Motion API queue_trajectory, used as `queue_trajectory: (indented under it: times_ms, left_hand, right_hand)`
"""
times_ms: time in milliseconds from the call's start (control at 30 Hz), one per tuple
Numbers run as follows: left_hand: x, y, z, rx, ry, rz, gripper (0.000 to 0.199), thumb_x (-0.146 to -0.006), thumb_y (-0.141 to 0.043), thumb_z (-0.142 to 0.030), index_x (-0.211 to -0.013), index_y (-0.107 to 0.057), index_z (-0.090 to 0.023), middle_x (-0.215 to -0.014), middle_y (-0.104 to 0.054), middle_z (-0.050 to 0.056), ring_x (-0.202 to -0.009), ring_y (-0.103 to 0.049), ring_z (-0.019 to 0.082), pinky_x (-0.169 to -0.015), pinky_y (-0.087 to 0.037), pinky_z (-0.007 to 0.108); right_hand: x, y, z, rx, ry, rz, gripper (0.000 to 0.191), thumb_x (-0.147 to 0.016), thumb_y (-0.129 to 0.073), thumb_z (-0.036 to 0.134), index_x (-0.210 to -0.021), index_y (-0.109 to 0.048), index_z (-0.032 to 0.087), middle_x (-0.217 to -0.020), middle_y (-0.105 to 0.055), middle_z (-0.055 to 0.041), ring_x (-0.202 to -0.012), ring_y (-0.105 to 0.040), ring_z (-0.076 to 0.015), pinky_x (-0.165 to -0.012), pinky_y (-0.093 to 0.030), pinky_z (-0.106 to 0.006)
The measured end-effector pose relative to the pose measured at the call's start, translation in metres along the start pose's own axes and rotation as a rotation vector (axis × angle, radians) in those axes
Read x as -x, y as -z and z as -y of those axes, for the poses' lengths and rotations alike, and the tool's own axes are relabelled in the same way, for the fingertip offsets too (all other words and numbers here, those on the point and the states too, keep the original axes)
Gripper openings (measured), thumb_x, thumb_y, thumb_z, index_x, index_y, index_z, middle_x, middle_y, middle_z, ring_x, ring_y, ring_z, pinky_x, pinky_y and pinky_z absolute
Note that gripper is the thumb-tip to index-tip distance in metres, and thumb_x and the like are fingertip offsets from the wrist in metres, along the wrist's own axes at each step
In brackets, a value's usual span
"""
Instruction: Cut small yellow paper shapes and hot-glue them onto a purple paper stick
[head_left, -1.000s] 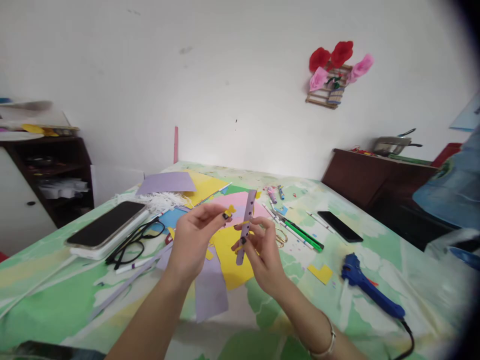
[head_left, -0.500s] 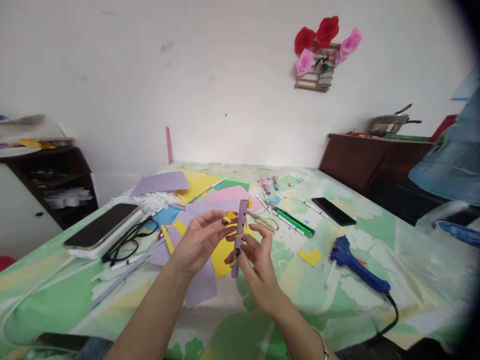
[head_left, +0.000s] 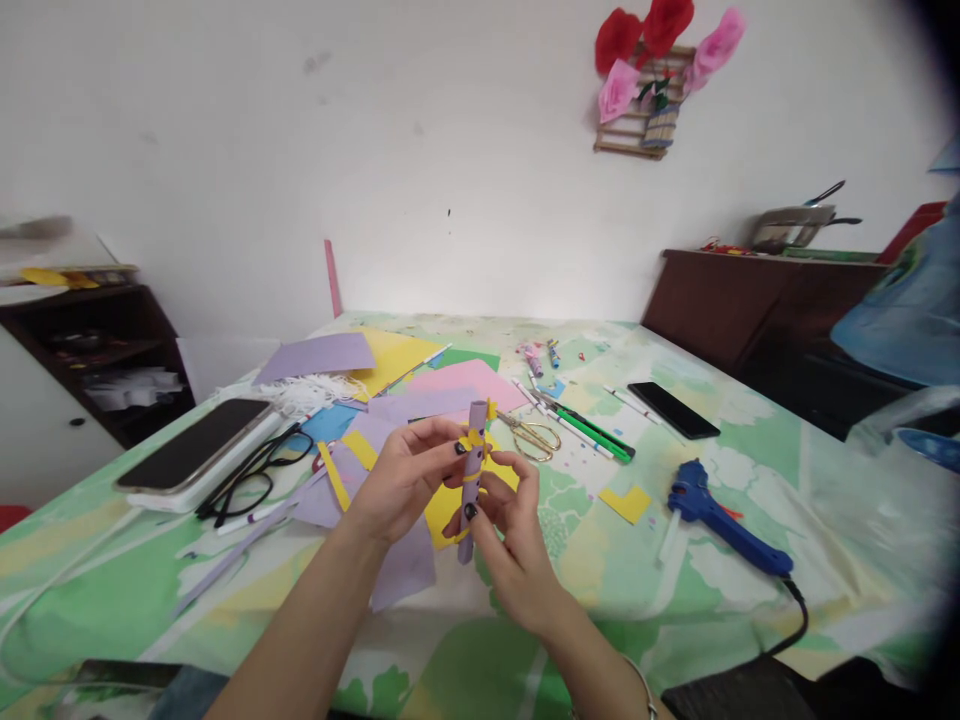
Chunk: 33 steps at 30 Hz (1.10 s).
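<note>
A thin purple paper tube [head_left: 472,482] with dark spots and yellow paper pieces stands nearly upright between my hands, above the table. My left hand [head_left: 409,478] pinches a small yellow paper piece [head_left: 471,441] against the tube's upper part. Lower down, my right hand [head_left: 510,530] grips the tube between thumb and fingers. Beneath the hands lie yellow and purple paper sheets [head_left: 405,570]. Gold-handled scissors [head_left: 536,440] rest just beyond my right hand.
A blue glue gun [head_left: 727,525] and a black phone [head_left: 673,410] lie at the right. Markers and a green cutter [head_left: 592,435] sit right of centre. Black glasses [head_left: 255,480] and another phone [head_left: 196,447] on a white box are at the left.
My left hand has brought the yellow piece from beside the tube onto its upper front. The tube has shifted slightly left, and the camera view has tilted slightly down.
</note>
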<state>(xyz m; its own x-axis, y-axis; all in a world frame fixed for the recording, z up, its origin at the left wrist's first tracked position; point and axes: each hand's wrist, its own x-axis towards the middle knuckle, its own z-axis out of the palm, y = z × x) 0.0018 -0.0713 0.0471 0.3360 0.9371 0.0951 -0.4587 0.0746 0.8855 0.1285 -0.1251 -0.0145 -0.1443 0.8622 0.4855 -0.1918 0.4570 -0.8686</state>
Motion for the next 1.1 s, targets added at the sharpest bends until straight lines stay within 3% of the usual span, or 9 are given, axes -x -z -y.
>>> queue_trajectory:
  times_ms: [467, 667, 867, 1100]
  left_hand:
    - [-0.002, 0.004, -0.002, -0.023, -0.009, 0.086, 0.011, -0.067, -0.078, -0.016, -0.069, -0.067, -0.013, -0.069, -0.070, 0.005, -0.056, -0.057, 0.011, -0.050, -0.039, 0.022]
    - [-0.005, 0.008, -0.001, -0.047, -0.002, 0.082, 0.012, -0.065, -0.078, -0.015, -0.068, -0.067, -0.014, -0.068, -0.067, 0.004, -0.058, -0.059, 0.014, -0.050, -0.042, 0.025]
    - [-0.002, 0.005, 0.003, -0.011, 0.000, 0.049, 0.014, -0.065, -0.079, -0.017, -0.067, -0.066, -0.013, -0.068, -0.069, 0.004, -0.052, -0.056, 0.010, -0.047, -0.039, 0.021]
    - [-0.003, 0.003, 0.011, -0.035, -0.077, 0.003, 0.015, -0.062, -0.081, -0.017, -0.067, -0.067, -0.013, -0.065, -0.067, 0.002, -0.050, -0.055, 0.008, -0.047, -0.041, 0.020]
  right_hand:
    - [0.002, 0.002, -0.001, -0.070, -0.020, 0.009, 0.033, -0.094, -0.041, 0.019, -0.120, -0.025, 0.033, -0.117, -0.055, -0.0067, -0.072, -0.061, -0.0122, -0.062, -0.048, -0.032]
    - [0.003, 0.003, -0.001, -0.058, -0.029, 0.008, 0.033, -0.094, -0.041, 0.018, -0.119, -0.026, 0.033, -0.116, -0.055, -0.0055, -0.071, -0.061, -0.0112, -0.064, -0.049, -0.032]
    - [0.002, 0.002, -0.002, -0.070, -0.056, 0.011, 0.033, -0.093, -0.041, 0.019, -0.120, -0.025, 0.032, -0.117, -0.055, -0.0070, -0.071, -0.062, -0.0127, -0.058, -0.048, -0.030]
    - [0.005, 0.005, 0.001, -0.040, -0.082, 0.009, 0.034, -0.094, -0.042, 0.019, -0.120, -0.025, 0.033, -0.119, -0.056, -0.0066, -0.082, -0.065, -0.0155, -0.066, -0.051, -0.034]
